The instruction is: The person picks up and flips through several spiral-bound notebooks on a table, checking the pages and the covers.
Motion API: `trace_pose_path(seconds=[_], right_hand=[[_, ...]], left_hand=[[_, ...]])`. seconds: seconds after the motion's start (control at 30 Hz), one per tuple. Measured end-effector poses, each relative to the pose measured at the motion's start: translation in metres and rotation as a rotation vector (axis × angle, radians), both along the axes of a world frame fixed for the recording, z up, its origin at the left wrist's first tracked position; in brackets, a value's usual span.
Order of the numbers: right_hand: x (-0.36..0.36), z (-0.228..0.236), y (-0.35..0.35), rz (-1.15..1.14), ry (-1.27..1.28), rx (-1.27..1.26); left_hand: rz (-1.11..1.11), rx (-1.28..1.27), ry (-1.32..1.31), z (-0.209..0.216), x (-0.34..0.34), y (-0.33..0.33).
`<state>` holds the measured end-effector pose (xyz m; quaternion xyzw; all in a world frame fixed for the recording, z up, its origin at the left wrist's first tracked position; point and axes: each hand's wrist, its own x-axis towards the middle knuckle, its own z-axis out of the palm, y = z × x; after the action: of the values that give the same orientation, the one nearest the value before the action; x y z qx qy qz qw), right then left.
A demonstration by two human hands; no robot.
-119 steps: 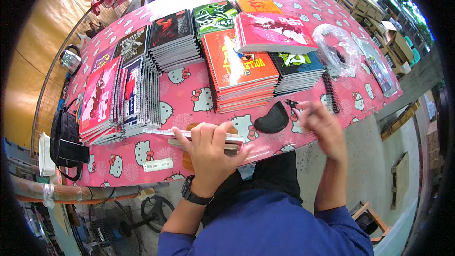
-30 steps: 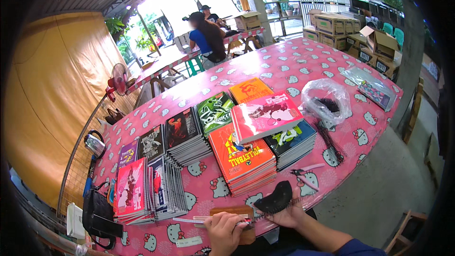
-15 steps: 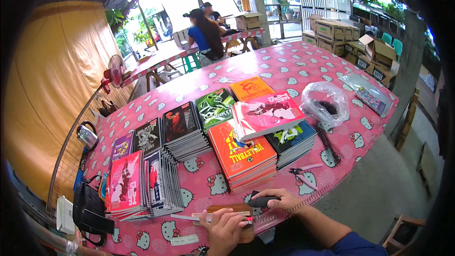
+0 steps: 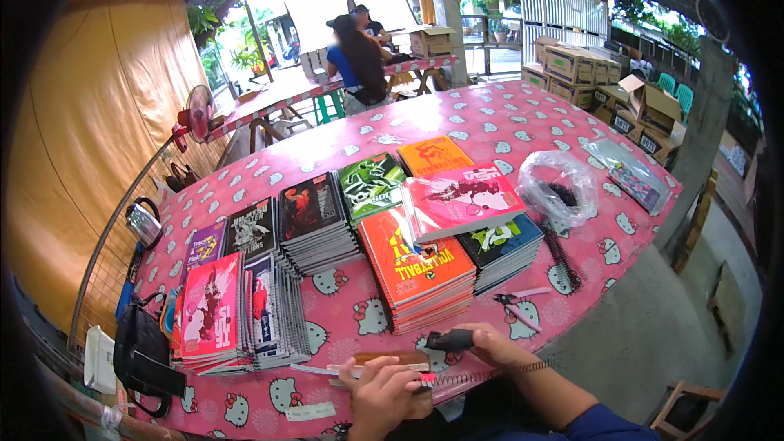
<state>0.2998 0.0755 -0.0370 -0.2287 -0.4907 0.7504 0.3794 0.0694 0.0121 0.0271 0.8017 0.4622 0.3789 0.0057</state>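
Observation:
My left hand point(image 4: 385, 385) is closed over a notebook seen edge-on, with its white edge point(image 4: 314, 369) jutting out to the left and a pink-red bit point(image 4: 427, 379) to the right. Beneath it lies a brown wooden board point(image 4: 377, 357) at the near table edge. A dark wire coil point(image 4: 474, 376) runs from the notebook's right end toward my right forearm. My right hand point(image 4: 487, 344) grips a black handheld tool point(image 4: 451, 340) just above the coil. Its exact kind is unclear. How far the coil sits in the notebook is hidden by my left fingers.
Stacks of spiral notebooks point(image 4: 420, 269) cover the middle of the pink table. Pink-handled pliers point(image 4: 520, 304) lie right of them, near loose black coils point(image 4: 563, 253) and a clear plastic bag point(image 4: 559, 188). A black bag point(image 4: 147, 359) sits at left. Two people point(image 4: 355, 57) sit at another table.
The coil's free end has dropped from a raised slant to lie lower across my right forearm. My right hand and the black tool have shifted slightly. My left hand keeps its hold.

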Motion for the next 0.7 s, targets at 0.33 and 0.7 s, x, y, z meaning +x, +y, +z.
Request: trace_pose_path(seconds=[0.33, 0.7], right_hand=[[-0.029, 0.06, 0.021, 0.059, -0.419, 0.523], [-0.053, 0.077, 0.024, 0.13, -0.588, 0.561]], left_hand=[[0.143, -0.064, -0.12, -0.003, -0.019, 0.0], [0.181, -0.009, -0.119, 0.003, -0.025, 0.0]])
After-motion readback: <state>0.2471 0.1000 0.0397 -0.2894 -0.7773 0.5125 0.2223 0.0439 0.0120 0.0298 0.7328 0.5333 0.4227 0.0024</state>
